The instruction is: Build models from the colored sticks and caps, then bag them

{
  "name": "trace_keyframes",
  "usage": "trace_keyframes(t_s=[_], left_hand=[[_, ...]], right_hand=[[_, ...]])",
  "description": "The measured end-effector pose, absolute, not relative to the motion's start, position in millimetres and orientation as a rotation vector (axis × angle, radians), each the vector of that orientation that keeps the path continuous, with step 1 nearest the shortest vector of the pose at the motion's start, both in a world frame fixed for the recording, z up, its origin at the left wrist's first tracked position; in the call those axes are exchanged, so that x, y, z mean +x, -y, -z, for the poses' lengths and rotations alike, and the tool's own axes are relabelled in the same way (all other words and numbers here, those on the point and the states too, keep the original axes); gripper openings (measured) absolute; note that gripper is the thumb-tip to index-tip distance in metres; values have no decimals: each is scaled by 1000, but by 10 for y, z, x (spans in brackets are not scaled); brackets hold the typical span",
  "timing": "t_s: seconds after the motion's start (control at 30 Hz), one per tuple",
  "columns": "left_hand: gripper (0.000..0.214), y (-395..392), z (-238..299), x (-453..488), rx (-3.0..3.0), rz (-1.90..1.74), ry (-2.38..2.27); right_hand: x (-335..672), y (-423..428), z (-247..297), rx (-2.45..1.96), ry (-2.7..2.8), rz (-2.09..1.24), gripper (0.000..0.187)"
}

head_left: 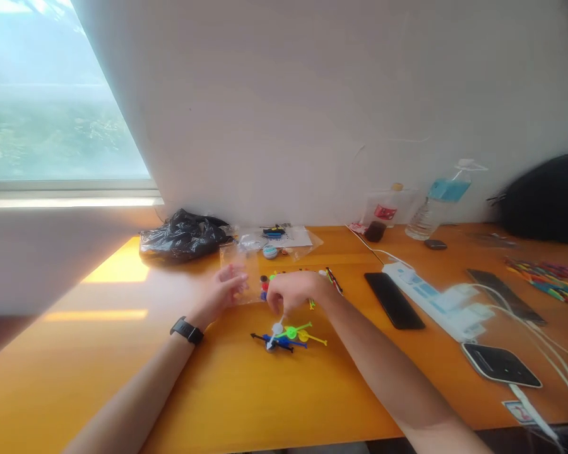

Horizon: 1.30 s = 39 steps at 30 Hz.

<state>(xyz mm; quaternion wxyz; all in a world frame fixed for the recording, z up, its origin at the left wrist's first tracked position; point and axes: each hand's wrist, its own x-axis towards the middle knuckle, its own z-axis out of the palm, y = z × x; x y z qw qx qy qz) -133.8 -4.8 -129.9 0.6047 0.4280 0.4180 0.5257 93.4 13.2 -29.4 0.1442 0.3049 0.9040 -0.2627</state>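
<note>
At surface (pixel 123 378) centre: right hand (pixel 293 291) fingers pinch white pick (pixel 276 330) above coloured pick pile (pixel 291 337); left hand (pixel 227 287) on clear bag (pixel 239 268), grasp unclear. Likely laying-out step; needs gentle release.

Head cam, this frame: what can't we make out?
Head view only.
1. right hand: curled fingers hide their tips, so a grip on the white pick is unclear.
2. left hand: motion-blurred over the clear bag; contact uncertain.
3. small coloured pieces between the hands: partly hidden by the right hand.
4. bottle label: too blurred to read.
5. coloured sticks: cut off by the right edge.
</note>
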Motion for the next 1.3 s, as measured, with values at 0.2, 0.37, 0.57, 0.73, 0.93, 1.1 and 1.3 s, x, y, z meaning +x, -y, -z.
trace_keyframes(t_s=[0.2, 0.37, 0.57, 0.73, 0.93, 1.1, 1.3], left_hand=[[47, 77, 1336, -1318, 933, -1170, -883], [44, 61, 1352, -1357, 907, -1187, -874], [45, 94, 1275, -1378, 960, -1137, -900], [44, 145, 1235, -1305, 1072, -1110, -881], [45, 290, 1160, -1179, 1225, -1023, -881], [48, 380, 1063, -1133, 1326, -955, -838], [51, 412, 1027, -1102, 1337, -942, -824]], right_hand=[[765, -113, 529, 922, -2536, 726, 19], [872, -235, 625, 851, -2631, 836, 13], [1188, -331, 216, 965, -2785, 1092, 34], [1385, -250, -165, 1267, -3204, 971, 36], [1374, -191, -161, 1501, -3256, 970, 16], [1280, -199, -110, 1542, -3346, 612, 14], [1177, -179, -57, 1439, -3343, 644, 24]])
